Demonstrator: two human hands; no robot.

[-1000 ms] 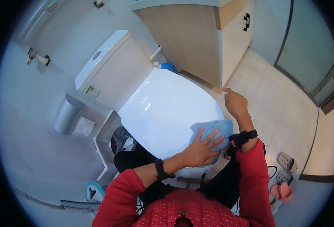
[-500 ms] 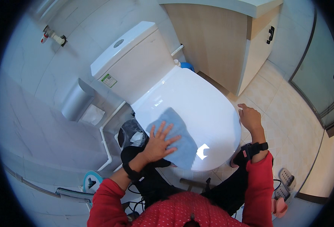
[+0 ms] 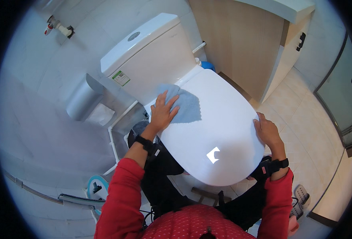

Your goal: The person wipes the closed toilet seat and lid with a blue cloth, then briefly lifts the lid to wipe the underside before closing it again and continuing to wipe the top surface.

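A pale blue cloth lies on the rear left part of the closed white toilet lid, near the hinge and the cistern. My left hand presses on the cloth from above, fingers spread and stretched toward the cistern. At the lid's right rim, my right hand has its fingers bent around the edge, with the thumb side on the lid. Dark bands circle both wrists below the hands.
A wooden cabinet stands right of the toilet. On the left wall hang a grey paper dispenser and a white pipe. A bin with a dark bag sits beside the bowl. Slippers lie at lower right.
My left hand has slid the cloth from the lid's front left back toward the cistern. My right hand has closed onto the lid's right rim. The view has shifted slightly.
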